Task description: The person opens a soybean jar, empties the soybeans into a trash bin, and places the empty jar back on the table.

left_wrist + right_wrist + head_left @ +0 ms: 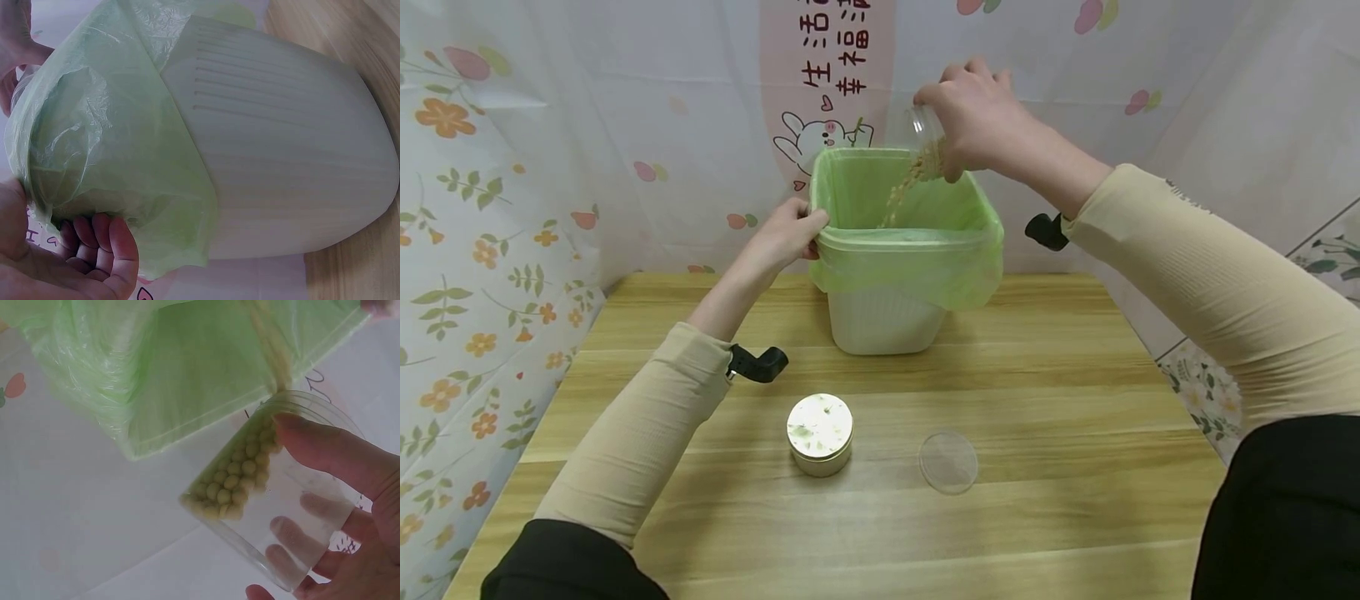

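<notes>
My right hand (981,121) grips a clear jar (275,494), tilted over the bin with its mouth facing down to the left. Round yellowish beans (231,478) lie along the jar's lower side, and a stream of them (898,196) falls into the bin. The white bin (883,321) stands on the table, lined with a green plastic bag (917,267) folded over its rim. At the bin's left rim, my left hand (790,229) pinches the edge, fingers curled under the bag's overhang. The bin's bottom inside is hidden.
A round tin (820,433) with a patterned lid stands on the wooden table (1060,375), in front of the bin. To its right lies a clear round lid (948,462). Behind the table hangs a printed curtain (685,125).
</notes>
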A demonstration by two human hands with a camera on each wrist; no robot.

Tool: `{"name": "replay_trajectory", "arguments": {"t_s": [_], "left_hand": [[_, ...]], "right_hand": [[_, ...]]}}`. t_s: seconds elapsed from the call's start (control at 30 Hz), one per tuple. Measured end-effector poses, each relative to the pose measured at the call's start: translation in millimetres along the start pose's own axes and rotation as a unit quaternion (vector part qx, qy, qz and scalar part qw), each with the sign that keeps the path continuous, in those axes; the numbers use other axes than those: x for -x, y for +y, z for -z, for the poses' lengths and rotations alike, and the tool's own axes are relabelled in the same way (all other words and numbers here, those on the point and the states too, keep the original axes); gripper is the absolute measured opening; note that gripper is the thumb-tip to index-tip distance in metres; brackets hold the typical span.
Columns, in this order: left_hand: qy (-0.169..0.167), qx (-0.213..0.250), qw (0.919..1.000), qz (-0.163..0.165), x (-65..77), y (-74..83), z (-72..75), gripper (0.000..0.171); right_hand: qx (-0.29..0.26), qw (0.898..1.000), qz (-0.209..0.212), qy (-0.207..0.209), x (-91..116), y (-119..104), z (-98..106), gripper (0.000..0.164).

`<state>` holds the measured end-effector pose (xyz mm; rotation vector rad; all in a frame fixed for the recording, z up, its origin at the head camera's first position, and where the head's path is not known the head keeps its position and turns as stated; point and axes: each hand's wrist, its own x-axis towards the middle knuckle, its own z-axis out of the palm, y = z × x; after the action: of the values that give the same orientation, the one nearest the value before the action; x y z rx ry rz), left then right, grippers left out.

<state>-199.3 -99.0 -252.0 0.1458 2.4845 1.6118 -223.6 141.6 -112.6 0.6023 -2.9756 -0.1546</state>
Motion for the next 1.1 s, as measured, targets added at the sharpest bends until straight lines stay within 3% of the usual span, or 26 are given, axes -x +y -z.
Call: {"name": "replay_trajectory", "arguments": {"t_s": [0.53,1.1], "left_hand": [[-0.002,-0.007,1.0000,0.003,0.8,-0.4,0.2,0.040],[0.002,0.002,1.0000,0.002,0.6,-0.3,-0.2,0.040]], "right_hand": [[0.025,0.999,0.018,0.023,6.2,-6.6,-4.5,0.099],[0.065,0.992,0.075,0.077,10.6,-10.8,-10.2,0.071]]}}
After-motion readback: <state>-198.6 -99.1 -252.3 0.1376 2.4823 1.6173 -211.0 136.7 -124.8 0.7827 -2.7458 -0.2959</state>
